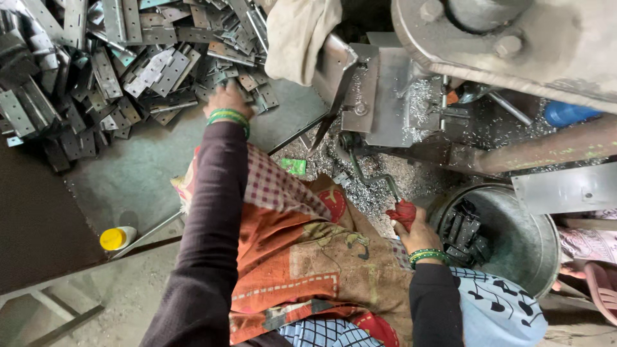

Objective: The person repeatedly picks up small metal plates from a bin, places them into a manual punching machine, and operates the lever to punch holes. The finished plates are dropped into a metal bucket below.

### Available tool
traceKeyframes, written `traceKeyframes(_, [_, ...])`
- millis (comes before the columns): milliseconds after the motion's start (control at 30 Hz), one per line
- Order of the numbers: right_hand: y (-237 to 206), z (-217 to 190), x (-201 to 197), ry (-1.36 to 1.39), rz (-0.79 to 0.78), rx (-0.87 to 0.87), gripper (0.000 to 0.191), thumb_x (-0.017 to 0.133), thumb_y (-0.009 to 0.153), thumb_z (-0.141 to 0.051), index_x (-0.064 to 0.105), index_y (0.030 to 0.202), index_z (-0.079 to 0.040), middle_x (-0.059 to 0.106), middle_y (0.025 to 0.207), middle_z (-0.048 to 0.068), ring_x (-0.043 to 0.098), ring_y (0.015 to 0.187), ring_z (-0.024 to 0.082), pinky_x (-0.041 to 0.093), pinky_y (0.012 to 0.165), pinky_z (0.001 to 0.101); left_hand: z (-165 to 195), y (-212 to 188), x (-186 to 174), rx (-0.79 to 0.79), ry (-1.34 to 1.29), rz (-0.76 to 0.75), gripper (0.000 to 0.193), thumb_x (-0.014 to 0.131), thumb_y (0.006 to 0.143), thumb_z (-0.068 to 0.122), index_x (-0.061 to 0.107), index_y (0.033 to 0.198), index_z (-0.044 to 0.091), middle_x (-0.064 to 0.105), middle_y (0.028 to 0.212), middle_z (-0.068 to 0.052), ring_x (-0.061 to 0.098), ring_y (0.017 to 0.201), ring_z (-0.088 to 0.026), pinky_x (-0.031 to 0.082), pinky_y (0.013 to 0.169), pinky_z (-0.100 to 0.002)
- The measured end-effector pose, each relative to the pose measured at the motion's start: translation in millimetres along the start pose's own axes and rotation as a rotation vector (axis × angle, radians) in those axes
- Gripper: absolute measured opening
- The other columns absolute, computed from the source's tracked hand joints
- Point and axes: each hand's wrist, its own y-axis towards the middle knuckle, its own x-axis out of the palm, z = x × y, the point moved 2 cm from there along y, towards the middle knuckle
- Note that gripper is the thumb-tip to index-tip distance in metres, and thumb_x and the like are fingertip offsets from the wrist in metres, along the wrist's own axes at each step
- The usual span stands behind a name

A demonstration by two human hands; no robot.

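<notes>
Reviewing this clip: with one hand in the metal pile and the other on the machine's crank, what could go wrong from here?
1. The bare left hand reaches into the heap of flat metal plates; their edges could cut it.
2. The right hand grips the crank handle, wrapped in red cloth; it could slip, landing the hand in the metal shavings.
3. The loose cloth draped on the machine could snag.

You are in a metal workshop: a heap of hinge plates (128,71) beside a shaving-strewn press machine (398,96).
</notes>
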Motion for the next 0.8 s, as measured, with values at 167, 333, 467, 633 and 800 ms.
traceKeyframes(167, [5.3, 7.4, 6.7, 0.033, 0.031, -0.075, 0.078, 0.069, 0.086, -0.053, 0.035, 0.146, -0.017, 0.072, 0.108, 0.030, 0.068, 0.101, 0.050, 0.053, 0.085, 0.0566, 1.5, 10.8, 31.4, 0.097, 0.149, 0.009, 0.051, 0.077, 0.082, 0.035, 0.064, 0.128, 0.017, 0.067, 0.129, -0.007, 0.062, 0.123, -0.026, 0.049, 0.102, -0.048])
traceKeyframes(333, [4.6, 4.8, 8.4, 0.023, 0.001, -0.042, 0.078, 0.067, 0.085, -0.057, 0.037, 0.146, -0.019, 0.072, 0.111, 0.029, 0.069, 0.104, 0.050, 0.054, 0.087, 0.0562, -15.3, 0.7, 14.8, -0.127, -0.200, 0.028, 0.038, 0.069, 0.091, 0.033, 0.070, 0.129, 0.025, 0.069, 0.130, -0.010, 0.064, 0.124, -0.031, 0.050, 0.109, -0.045])
traceKeyframes(467, [2.3, -1.3, 5.8, -0.031, -0.032, 0.010, 0.080, 0.063, 0.088, -0.062, 0.035, 0.148, -0.017, 0.072, 0.111, 0.030, 0.070, 0.104, 0.050, 0.055, 0.089, 0.0544, -15.3, -12.0, -5.0, -0.265, -0.245, 0.173, 0.046, 0.073, 0.083, 0.027, 0.066, 0.127, 0.020, 0.062, 0.137, -0.006, 0.057, 0.128, -0.031, 0.049, 0.104, -0.045])
traceKeyframes(633, [2.2, -4.0, 5.0, -0.042, -0.055, 0.032, 0.079, 0.063, 0.088, -0.061, 0.034, 0.148, -0.018, 0.072, 0.114, 0.028, 0.071, 0.105, 0.047, 0.056, 0.092, 0.0527, 2.6, -9.9, 5.5, -0.209, -0.070, 0.225, 0.053, 0.077, 0.079, 0.028, 0.061, 0.128, 0.016, 0.057, 0.129, -0.010, 0.055, 0.121, -0.033, 0.050, 0.096, -0.048])
traceKeyframes(800, [5.4, -5.3, 5.3, -0.034, -0.106, 0.072, 0.073, 0.062, 0.091, -0.057, 0.035, 0.146, -0.019, 0.075, 0.113, 0.024, 0.077, 0.098, 0.043, 0.059, 0.090, 0.0503, 7.5, 2.7, 15.6, -0.086, 0.180, 0.424, 0.023, 0.067, 0.089, 0.020, 0.068, 0.111, 0.014, 0.060, 0.110, -0.010, 0.061, 0.104, -0.030, 0.055, 0.084, -0.043])
